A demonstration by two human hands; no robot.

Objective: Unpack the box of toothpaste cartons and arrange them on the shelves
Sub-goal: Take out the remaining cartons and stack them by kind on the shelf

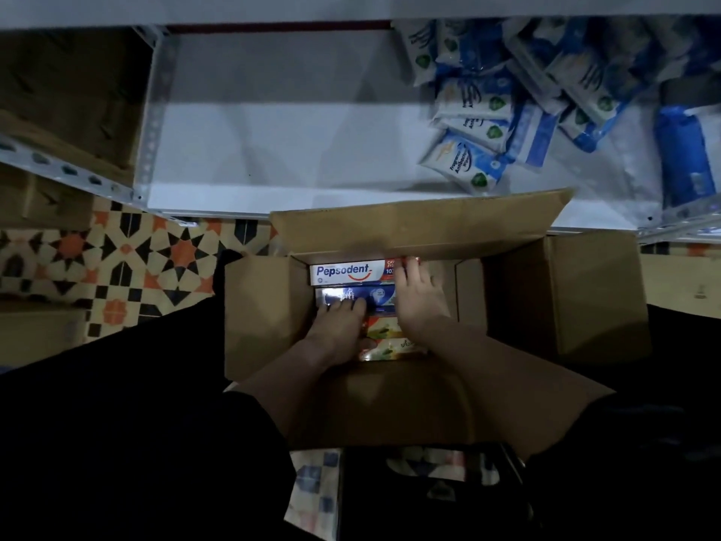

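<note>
Toothpaste cartons [347, 272] lie inside the open box [265, 306], both hands [419, 296] flat and spread on them, apparently mid-unpacking; next they need gripping and lifting onto the shelf [281, 150] beyond the box.

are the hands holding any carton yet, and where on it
Cannot be told for sure. The left hand rests its fingers on the blue carton; the right hand reaches the Pepsodent carton's right end.

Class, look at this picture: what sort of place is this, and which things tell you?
Probably a shop stockroom: a white metal shelf holds wet-wipe packs, and an open cardboard box of toothpaste cartons stands on the tiled floor.
</note>
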